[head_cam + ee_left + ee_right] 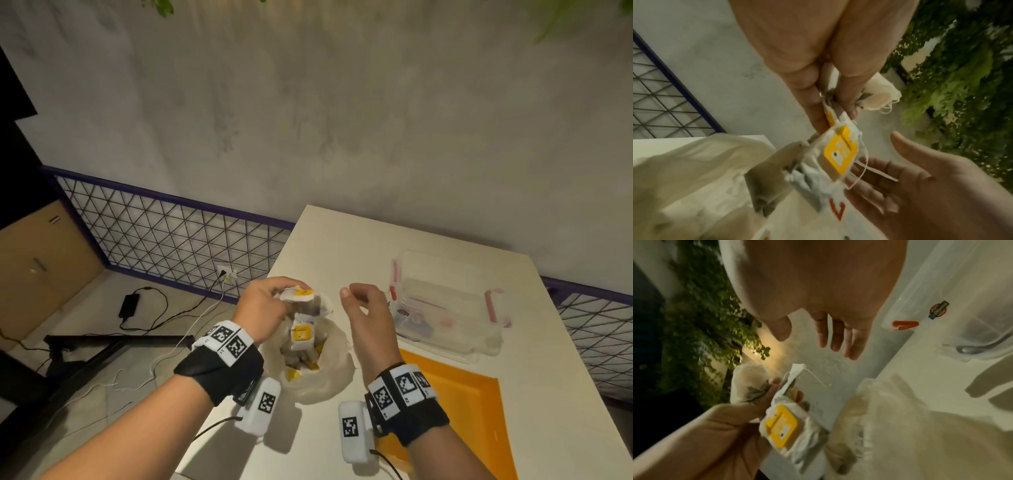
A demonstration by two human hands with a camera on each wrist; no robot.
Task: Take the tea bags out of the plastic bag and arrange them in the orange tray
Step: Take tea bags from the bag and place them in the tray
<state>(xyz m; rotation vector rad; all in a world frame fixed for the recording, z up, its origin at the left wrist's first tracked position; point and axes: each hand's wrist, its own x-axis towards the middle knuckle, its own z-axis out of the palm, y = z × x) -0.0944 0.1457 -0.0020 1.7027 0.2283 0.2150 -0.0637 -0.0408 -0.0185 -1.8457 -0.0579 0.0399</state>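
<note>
1. Pinching a bunch of white paper tea bags with yellow square tags (297,295) between thumb and curled fingers of the left hand (265,306), raised above the mouth of the crumpled translucent plastic bag (337,371).
2. Dangling below the pinch, one yellow-tagged tea bag (840,153) on tangled white strings, seen closest in the left wrist view.
3. Hovering just beside that bunch, right hand (368,317) empty, fingers relaxed and loosely spread, thumb apart from the rest, palm turned towards the tea bags.
4. Sitting near the left edge of the white rectangular table (342,240), the plastic bag, mouth open upwards, more yellow-tagged tea bags inside it.
5. Lying flat towards the near right part of the table, just right of the plastic bag, the flat orange plastic tray (459,404), partly hidden under the right wrist; no tea bags on the part that shows.
6. Standing beyond the tray towards the far right corner, a clear plastic storage box with red clips (445,301); something small lies inside, possibly a label or sticker, too blurred to tell.
7. Strapped round both wrists, black bands with black-and-white square markers (227,341).
</note>
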